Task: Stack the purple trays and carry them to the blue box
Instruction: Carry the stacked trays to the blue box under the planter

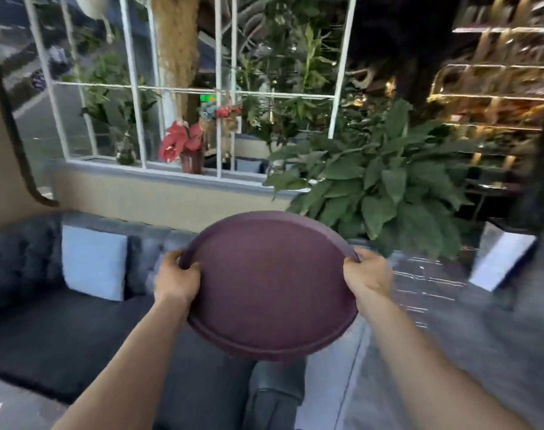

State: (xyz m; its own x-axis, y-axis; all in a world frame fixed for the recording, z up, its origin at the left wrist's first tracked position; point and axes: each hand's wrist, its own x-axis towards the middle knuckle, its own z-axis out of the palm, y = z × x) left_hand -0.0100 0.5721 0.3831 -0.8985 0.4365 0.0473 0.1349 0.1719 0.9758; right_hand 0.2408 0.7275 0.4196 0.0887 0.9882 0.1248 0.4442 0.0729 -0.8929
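The floor (481, 321) and shelves (494, 97) on the right are smeared by motion blur. Fingers of the left hand (176, 279) and right hand (368, 271) curl out of sight under the purple tray (270, 283); whether it is one tray or several cannot be told.

Both bare forearms reach forward from the bottom of the view, angling inward toward each other. The left hand (177, 278) is curled closed, thumb on top and fingers (188, 264) hooked over an edge, knuckles facing the camera. The right hand (367, 273) mirrors it on the opposite side, also clenched, its wrist bent slightly inward. The hands sit level, well apart.
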